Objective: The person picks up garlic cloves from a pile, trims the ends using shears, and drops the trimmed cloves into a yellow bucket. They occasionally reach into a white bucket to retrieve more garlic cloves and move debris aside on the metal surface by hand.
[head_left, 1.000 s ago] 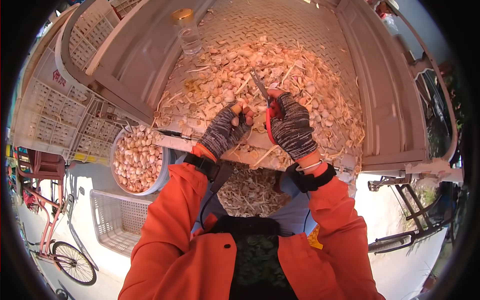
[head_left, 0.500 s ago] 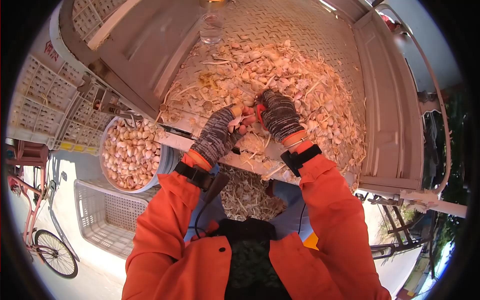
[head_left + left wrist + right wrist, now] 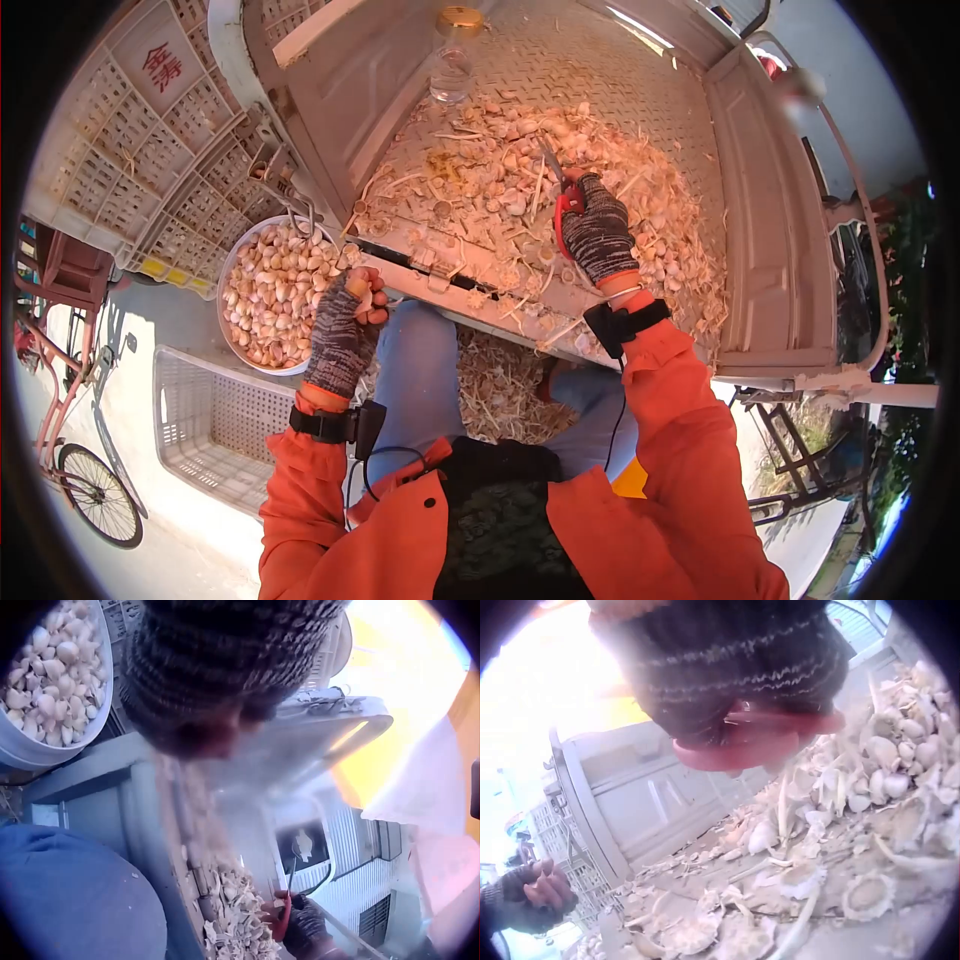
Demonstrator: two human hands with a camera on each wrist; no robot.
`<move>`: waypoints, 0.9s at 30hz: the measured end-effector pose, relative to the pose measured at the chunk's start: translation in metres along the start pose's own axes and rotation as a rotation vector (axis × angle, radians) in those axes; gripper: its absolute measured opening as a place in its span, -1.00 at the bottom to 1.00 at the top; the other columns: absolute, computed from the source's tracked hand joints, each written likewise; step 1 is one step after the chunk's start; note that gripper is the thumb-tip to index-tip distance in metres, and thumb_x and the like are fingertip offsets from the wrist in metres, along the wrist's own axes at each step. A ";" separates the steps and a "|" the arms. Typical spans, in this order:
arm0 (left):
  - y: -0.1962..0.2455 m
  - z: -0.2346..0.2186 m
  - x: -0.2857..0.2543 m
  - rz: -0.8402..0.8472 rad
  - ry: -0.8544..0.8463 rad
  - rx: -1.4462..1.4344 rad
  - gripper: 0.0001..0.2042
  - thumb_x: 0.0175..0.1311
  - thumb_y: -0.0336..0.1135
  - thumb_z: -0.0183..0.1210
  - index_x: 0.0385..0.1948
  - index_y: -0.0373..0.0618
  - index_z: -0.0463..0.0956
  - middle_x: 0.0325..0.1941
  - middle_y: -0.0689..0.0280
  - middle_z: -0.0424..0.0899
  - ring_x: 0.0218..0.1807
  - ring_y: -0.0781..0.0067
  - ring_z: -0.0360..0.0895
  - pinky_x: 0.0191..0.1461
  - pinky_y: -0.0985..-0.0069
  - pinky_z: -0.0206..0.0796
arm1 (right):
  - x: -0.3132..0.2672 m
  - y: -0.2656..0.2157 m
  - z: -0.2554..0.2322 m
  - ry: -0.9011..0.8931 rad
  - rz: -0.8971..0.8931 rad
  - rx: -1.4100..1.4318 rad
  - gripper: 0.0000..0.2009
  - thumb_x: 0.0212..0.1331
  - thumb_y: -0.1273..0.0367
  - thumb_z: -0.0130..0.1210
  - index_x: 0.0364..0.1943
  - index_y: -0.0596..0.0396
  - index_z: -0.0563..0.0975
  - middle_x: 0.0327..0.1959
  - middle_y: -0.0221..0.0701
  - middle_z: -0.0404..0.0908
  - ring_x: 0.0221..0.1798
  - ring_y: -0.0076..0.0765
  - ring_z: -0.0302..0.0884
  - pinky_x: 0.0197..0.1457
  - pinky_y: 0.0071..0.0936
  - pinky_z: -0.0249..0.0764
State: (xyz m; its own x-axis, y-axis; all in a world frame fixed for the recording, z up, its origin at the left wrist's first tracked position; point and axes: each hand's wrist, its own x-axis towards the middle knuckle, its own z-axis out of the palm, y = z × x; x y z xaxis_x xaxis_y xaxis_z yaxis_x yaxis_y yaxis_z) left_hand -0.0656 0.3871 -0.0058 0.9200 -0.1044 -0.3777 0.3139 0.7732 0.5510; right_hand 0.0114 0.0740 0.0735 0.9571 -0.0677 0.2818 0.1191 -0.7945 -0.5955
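My left hand [image 3: 338, 335], in a dark knit glove with bare fingertips, is at the right rim of a white bucket [image 3: 222, 300] filled with garlic cloves [image 3: 275, 300]. Its fingers curl round garlic cloves [image 3: 359, 289], mostly hidden by the fingers. Over the truck bed, my right hand [image 3: 600, 228], gloved alike, grips scissors [image 3: 562, 225] by their red handles, blades pointing away from me. Beneath and beyond it spreads a heap of garlic [image 3: 650, 215] with loose skins and cut stalks. In the right wrist view, the red handles [image 3: 742, 750] show below the glove.
A lidded clear jar [image 3: 452, 75] stands on the metal truck bed [image 3: 560, 60], with side walls left and right. Plastic crates [image 3: 120, 130] rise at left; another crate [image 3: 205, 420] sits on the ground below the bucket. Garlic scraps [image 3: 500, 385] lie between my knees.
My left hand has moved left and toward me, from beside the scissors to the bucket, with cloves in its fingers. My right hand has shifted a little rightward, still gripping the scissors.
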 end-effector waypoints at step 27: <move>-0.068 0.141 0.133 0.990 -0.510 1.993 -0.66 0.14 -0.34 0.16 -0.01 -0.16 0.50 -0.02 0.10 0.56 0.06 0.13 0.46 0.22 0.24 0.24 | -0.094 0.013 -0.085 -0.521 0.239 0.562 -0.63 0.02 0.44 0.27 -0.04 0.15 0.49 -0.38 -0.35 0.62 -0.36 -0.49 0.55 -0.28 -0.56 0.47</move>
State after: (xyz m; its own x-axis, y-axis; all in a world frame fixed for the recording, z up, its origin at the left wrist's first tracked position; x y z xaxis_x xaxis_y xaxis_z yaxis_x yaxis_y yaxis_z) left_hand 0.0683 0.2322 0.0112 0.7463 -0.5560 0.3659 -0.6605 -0.6866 0.3038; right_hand -0.0998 0.0185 0.1029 0.9573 0.2029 -0.2060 -0.1221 -0.3622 -0.9241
